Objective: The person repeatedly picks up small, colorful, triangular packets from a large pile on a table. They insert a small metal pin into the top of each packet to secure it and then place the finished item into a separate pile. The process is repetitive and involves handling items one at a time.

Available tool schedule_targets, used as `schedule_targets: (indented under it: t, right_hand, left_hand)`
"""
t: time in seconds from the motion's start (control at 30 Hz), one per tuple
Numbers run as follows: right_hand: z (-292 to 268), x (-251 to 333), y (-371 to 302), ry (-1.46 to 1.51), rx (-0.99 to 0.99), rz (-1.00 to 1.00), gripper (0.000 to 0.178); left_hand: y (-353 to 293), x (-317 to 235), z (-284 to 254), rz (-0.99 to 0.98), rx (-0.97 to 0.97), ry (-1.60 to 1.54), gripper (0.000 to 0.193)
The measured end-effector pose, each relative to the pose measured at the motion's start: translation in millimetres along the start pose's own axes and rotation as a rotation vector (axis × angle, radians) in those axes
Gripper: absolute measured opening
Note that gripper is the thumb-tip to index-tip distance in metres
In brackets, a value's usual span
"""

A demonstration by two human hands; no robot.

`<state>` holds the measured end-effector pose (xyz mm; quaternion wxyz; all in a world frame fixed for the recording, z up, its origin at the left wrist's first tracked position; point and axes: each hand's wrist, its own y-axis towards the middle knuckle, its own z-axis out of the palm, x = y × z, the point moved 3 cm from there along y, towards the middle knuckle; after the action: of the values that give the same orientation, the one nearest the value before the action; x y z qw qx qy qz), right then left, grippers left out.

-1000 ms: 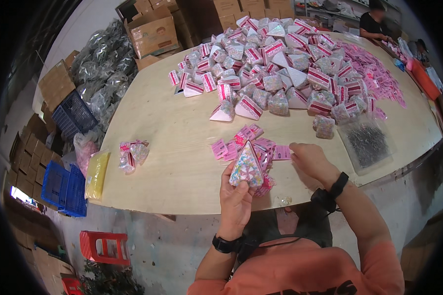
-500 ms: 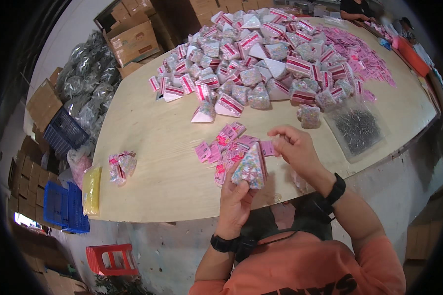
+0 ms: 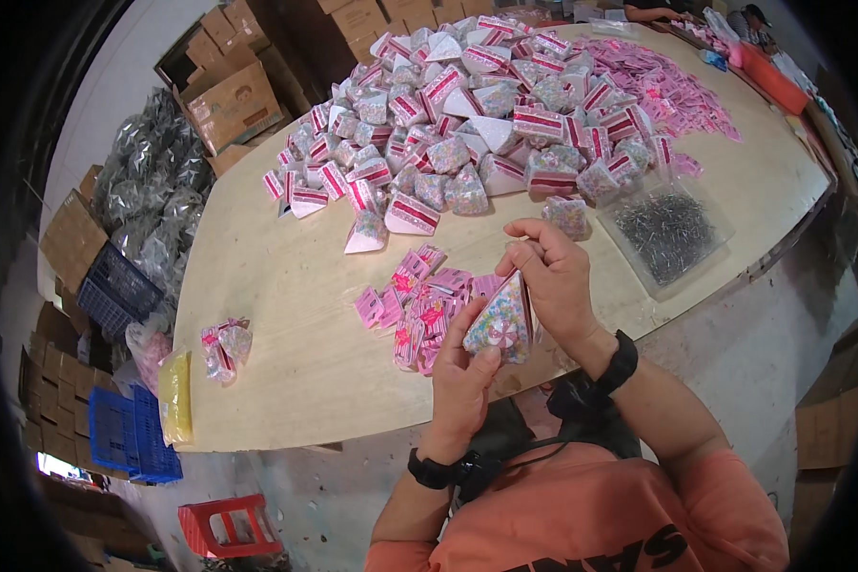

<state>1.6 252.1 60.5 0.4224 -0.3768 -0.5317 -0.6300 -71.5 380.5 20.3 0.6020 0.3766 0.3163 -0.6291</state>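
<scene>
The right hand (image 3: 555, 284) has come to the sprinkled wedge (image 3: 501, 327).

On the floor (image 3: 324, 505) we see a red stool (image 3: 198, 529); at left, blue crates (image 3: 151, 434) stand near a yellow packet (image 3: 174, 396) and heaped plastic bags (image 3: 153, 176).

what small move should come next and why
Probably pinch the upper tip of the sprinkled wedge with the right hand while the left hand steadies it: the left hand grips it low, and the right hand's bent fingers are at that tip. Whether they hold anything is unclear.
</scene>
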Motion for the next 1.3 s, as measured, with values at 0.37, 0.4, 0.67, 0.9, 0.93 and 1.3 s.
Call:
schedule_targets:
  t: [0.37, 0.4, 0.67, 0.9, 0.93, 1.3]
  right_hand:
    - [1.6, 11.8, -6.7, -0.074, -0.054, -0.078, 0.021]
    - [3.1, 12.2, -7.5, -0.078, -0.053, -0.083, 0.021]
    - [6.5, 18.0, -11.3, -0.132, -0.054, -0.148, 0.019]
    - [11.1, 13.5, -10.5, -0.13, -0.078, -0.222, 0.019]
    - [11.8, 13.5, -11.5, -0.133, -0.08, -0.222, 0.019]
    - [16.1, 16.9, -17.1, -0.252, -0.071, -0.268, 0.018]
  left_hand:
    - [-3.0, 1.9, 2.5, 0.005, -0.01, -0.055, 0.062]
    - [-3.7, 0.3, 2.4, 0.007, -0.02, -0.041, 0.062]
    - [-4.9, -2.5, 6.8, 0.05, -0.03, -0.005, 0.064]
    - [-3.4, -0.3, 6.1, 0.12, -0.046, 0.044, 0.067]
    - [-3.9, -0.7, 6.4, 0.128, -0.052, 0.055, 0.067]
    - [-2.6, 6.2, 1.3, 0.179, -0.096, 0.106, 0.054]
